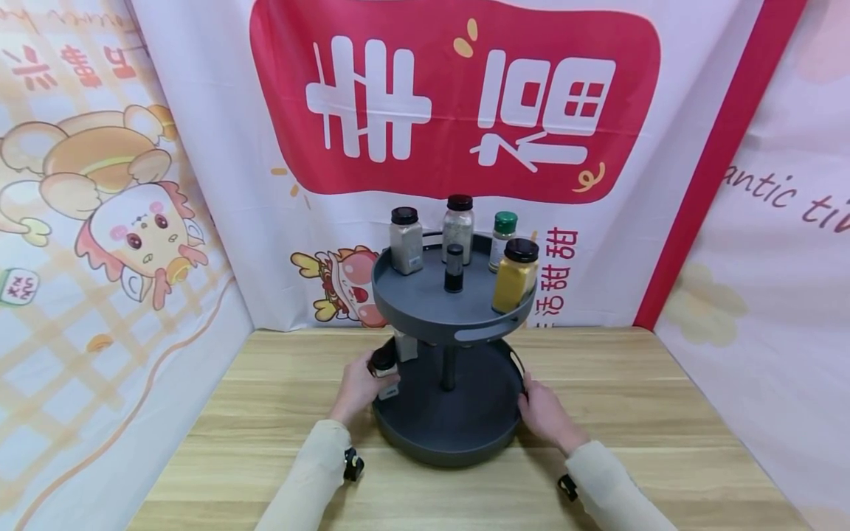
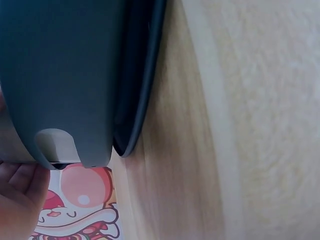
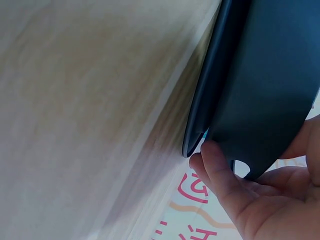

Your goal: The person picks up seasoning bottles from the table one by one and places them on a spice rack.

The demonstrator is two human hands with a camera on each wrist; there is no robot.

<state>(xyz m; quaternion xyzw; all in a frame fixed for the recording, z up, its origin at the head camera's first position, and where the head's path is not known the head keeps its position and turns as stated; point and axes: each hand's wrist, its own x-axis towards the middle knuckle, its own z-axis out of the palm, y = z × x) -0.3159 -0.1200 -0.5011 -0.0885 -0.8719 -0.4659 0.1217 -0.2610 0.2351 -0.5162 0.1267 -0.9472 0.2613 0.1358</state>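
Note:
A dark grey two-tier round tray (image 1: 448,456) stands on the wooden table. At the left of its lower tier, my left hand (image 1: 359,387) grips a clear spice jar with a black lid (image 1: 384,360) just inside the rim. In the left wrist view, the fingers (image 2: 25,182) show behind the tray wall (image 2: 65,85). My right hand (image 1: 547,413) holds the lower tier's rim on the opposite side, beside a handle cutout. In the right wrist view, its fingertips (image 3: 212,150) touch the tray's outer side low down, with the thumb toward the upper edge.
The upper tier (image 1: 425,316) carries a grey-filled jar (image 1: 406,243), a tall jar (image 1: 458,228), a small black-capped bottle (image 1: 454,269), a green-capped bottle (image 1: 502,240) and a yellow-filled jar (image 1: 514,284). Another jar (image 1: 406,346) stands at the lower tier's back left. Printed cloth (image 1: 219,133) surrounds the table (image 1: 265,413).

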